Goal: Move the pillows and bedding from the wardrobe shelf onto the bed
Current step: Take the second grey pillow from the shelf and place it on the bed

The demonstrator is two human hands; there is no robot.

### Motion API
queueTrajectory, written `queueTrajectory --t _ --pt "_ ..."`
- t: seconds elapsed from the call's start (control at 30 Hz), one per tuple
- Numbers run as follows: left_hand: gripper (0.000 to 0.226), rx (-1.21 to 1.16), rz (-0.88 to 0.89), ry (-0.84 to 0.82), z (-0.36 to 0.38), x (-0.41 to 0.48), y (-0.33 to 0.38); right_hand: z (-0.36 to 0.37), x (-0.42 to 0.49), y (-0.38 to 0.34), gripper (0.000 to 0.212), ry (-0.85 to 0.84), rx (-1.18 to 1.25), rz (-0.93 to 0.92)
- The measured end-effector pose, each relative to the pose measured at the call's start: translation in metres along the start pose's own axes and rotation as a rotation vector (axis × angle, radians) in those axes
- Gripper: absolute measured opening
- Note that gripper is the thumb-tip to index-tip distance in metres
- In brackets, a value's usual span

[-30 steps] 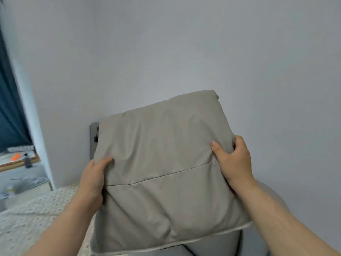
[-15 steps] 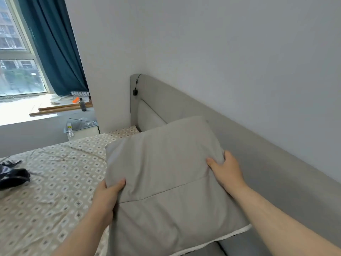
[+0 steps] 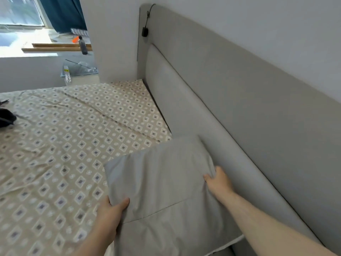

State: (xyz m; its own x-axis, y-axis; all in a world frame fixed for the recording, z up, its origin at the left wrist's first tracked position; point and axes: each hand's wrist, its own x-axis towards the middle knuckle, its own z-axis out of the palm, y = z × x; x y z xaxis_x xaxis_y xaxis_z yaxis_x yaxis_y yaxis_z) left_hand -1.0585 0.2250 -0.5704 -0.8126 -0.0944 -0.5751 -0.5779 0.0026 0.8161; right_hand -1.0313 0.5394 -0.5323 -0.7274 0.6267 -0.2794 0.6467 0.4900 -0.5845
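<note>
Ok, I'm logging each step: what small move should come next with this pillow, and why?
Probably lower it flat and let go. The left hand and right hand grip the grey pillow by its side edges, low over the patterned sheet, beside the headboard.

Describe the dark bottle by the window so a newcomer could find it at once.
Start at the grey headboard and look left past the white wall to the window ledge under the teal curtain. The dark bottle stands upright there by the wooden strips; an orange object beside its top sets it apart.

Single head view, angled down, close over the bed (image 3: 60, 145).
</note>
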Motion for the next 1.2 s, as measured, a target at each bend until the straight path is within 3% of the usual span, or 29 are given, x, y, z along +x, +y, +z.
queueTrajectory --t 0.17,0.37,0.43,0.5,0.6,0.63,0.73,0.93,1.07,1.2 --pt "0.045 0.007 -0.099 0.094 0.022 0.027 -0.069 0.055 0.034 0.051 0.034 -0.066 -0.142 0.009" --pt "0.045 0.182 -0.054 0.239 0.023 0.028 -0.084 0.089 0.050 0.081 0.037 -0.237 -0.338 0.043" --pt "0.060 0.314 -0.033 0.249 0.023 0.026 -0.083 0.095 0.047 0.081 0.043 -0.255 -0.420 0.071" --pt "0.085 0.625 0.116 0.269 0.020 0.027 -0.089 0.101 0.038 0.080 0.051 -0.102 -0.595 -0.032" --pt "0.088 1.138 0.464 0.110 0.025 0.028 -0.090 0.109 0.024 0.070 0.060 -0.024 -0.678 -0.446" --pt "0.087 1.239 0.488 0.005 0.029 0.030 -0.086 0.112 0.021 0.068 0.064 -0.080 -0.677 -0.521" --pt "0.083 1.390 0.339 -0.185 0.039 0.041 -0.077 0.114 0.022 0.063 0.067 -0.281 -0.708 -0.449" --pt "0.087 1.372 0.382 -0.162 0.051 0.035 -0.034 0.081 0.020 0.021 0.065 -0.254 -0.662 -0.448" --pt "0.076 1.171 0.528 -0.140 0.069 0.005 0.029 0.027 -0.003 -0.019 0.060 -0.189 -0.458 -0.427" --pt "0.068 0.809 0.723 -0.226 0.089 -0.063 0.115 -0.062 -0.057 -0.066 0.053 -0.043 -0.114 -0.376"
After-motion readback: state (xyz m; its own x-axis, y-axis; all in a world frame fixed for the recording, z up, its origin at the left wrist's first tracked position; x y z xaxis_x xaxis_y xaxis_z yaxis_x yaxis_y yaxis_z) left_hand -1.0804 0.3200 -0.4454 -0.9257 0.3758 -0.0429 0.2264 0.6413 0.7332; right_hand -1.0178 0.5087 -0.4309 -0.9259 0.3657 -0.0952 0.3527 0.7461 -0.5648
